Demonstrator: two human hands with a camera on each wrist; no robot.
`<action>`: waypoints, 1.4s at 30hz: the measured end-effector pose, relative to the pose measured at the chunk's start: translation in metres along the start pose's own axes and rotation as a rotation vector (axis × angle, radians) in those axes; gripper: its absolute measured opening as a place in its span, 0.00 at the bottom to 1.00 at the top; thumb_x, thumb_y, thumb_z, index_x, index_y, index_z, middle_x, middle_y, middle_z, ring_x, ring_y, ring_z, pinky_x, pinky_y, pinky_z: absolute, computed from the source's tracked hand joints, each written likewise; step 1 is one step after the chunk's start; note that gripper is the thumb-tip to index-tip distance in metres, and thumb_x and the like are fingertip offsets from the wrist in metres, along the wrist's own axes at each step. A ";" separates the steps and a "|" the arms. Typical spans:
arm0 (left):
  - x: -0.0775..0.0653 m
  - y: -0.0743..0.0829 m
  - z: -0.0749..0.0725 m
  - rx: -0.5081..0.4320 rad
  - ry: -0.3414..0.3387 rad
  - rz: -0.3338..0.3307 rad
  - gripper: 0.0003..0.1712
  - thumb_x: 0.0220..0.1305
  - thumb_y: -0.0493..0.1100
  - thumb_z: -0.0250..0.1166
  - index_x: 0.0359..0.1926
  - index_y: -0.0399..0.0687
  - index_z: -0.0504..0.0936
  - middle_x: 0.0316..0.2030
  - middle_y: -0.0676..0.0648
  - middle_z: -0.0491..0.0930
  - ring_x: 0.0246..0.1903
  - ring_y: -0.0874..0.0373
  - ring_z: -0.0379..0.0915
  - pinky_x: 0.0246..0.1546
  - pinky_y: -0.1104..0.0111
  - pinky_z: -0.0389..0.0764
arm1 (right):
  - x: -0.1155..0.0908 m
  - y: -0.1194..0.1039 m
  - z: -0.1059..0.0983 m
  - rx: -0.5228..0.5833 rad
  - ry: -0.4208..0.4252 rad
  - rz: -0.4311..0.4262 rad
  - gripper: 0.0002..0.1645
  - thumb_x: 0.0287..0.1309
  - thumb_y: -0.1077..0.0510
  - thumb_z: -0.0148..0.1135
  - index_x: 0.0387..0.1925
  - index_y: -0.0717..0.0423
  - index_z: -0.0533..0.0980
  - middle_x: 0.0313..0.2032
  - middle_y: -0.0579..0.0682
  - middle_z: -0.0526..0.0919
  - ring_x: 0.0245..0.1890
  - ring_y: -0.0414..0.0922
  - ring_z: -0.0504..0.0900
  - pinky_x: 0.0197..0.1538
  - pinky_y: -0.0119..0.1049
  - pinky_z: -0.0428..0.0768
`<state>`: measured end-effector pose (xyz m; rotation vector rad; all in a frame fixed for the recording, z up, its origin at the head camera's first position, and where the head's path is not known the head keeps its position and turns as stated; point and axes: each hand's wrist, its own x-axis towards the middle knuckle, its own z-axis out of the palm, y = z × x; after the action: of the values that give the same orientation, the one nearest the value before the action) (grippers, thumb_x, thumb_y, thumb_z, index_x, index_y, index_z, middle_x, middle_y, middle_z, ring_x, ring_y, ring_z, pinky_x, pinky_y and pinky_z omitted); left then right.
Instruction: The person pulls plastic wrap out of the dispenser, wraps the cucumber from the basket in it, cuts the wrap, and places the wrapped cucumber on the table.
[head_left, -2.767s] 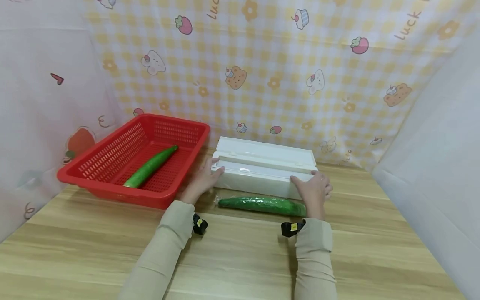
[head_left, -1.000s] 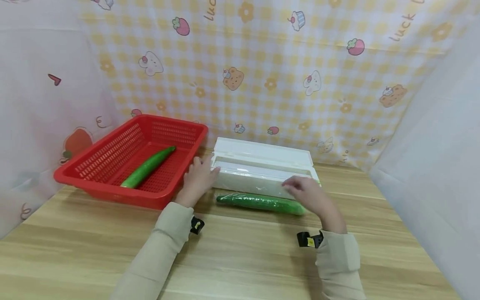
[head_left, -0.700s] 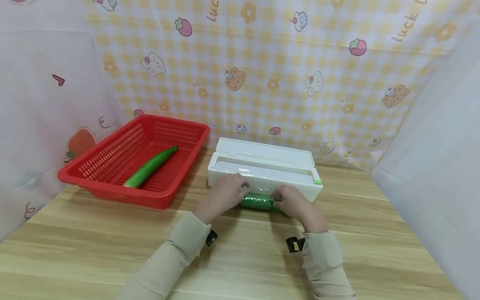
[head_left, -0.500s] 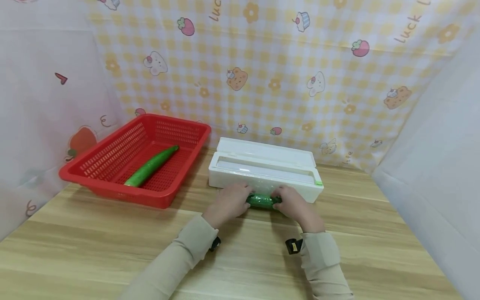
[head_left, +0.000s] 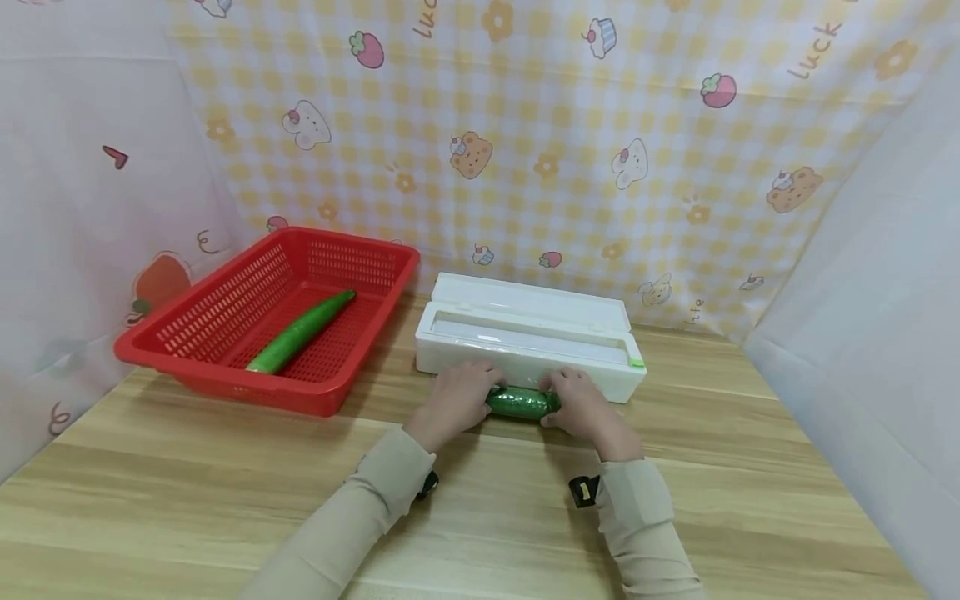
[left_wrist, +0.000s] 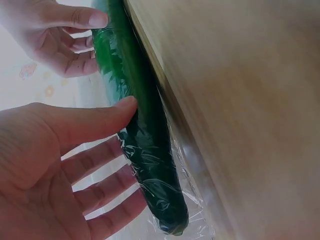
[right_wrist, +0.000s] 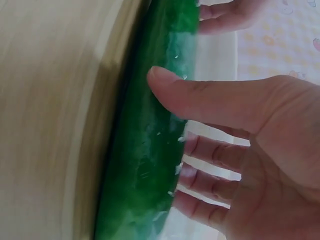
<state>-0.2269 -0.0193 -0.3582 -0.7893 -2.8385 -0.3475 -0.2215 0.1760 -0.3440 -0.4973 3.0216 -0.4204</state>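
Note:
A cucumber [head_left: 522,402] wrapped in clear film lies on the table, along the front of a long white cling film box [head_left: 480,358]. My left hand [head_left: 461,398] grips it left of its middle. My right hand [head_left: 580,407] holds it farther right, with a short stretch showing between the hands. In the left wrist view, the left thumb lies on the near side of the cucumber [left_wrist: 142,125] and the fingers on the far side; loose film [left_wrist: 197,212] spreads past its tip. The right wrist view shows the same thumb-and-fingers hold on the cucumber [right_wrist: 145,145].
The box's lid [head_left: 532,298] stands raised at the back, near the checked curtain [head_left: 547,125]. To the left is a red basket [head_left: 401,275] with an unwrapped cucumber [head_left: 300,333] inside. Wooden table [head_left: 750,467] extends to the right and in front.
Both hands have left the ends of the white box, come inward and down to the wrapped cucumber, and taken hold of it. Over the last half second they have barely moved.

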 end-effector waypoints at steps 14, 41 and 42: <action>-0.001 -0.005 -0.016 -0.075 -0.205 -0.018 0.16 0.47 0.43 0.73 0.41 0.57 0.83 0.39 0.52 0.83 0.41 0.56 0.76 0.41 0.61 0.75 | -0.003 -0.004 -0.008 0.111 -0.134 0.016 0.19 0.41 0.60 0.73 0.39 0.57 0.78 0.35 0.50 0.78 0.37 0.45 0.75 0.45 0.43 0.74; -0.006 -0.029 -0.026 -0.348 -0.545 -0.137 0.13 0.61 0.52 0.61 0.40 0.51 0.84 0.38 0.52 0.80 0.37 0.60 0.72 0.42 0.63 0.75 | -0.016 -0.052 -0.005 -0.109 -0.251 0.095 0.28 0.40 0.57 0.75 0.41 0.64 0.71 0.41 0.57 0.73 0.42 0.52 0.71 0.49 0.48 0.73; -0.006 -0.029 -0.027 -0.339 -0.553 -0.152 0.15 0.61 0.54 0.60 0.38 0.49 0.83 0.36 0.52 0.79 0.35 0.60 0.71 0.39 0.63 0.75 | -0.016 -0.053 -0.004 -0.121 -0.244 0.107 0.28 0.40 0.57 0.75 0.42 0.64 0.71 0.43 0.58 0.72 0.44 0.53 0.70 0.50 0.50 0.73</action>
<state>-0.2340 -0.0536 -0.3391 -0.8349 -3.4231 -0.7532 -0.1901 0.1340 -0.3253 -0.3613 2.8309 -0.1583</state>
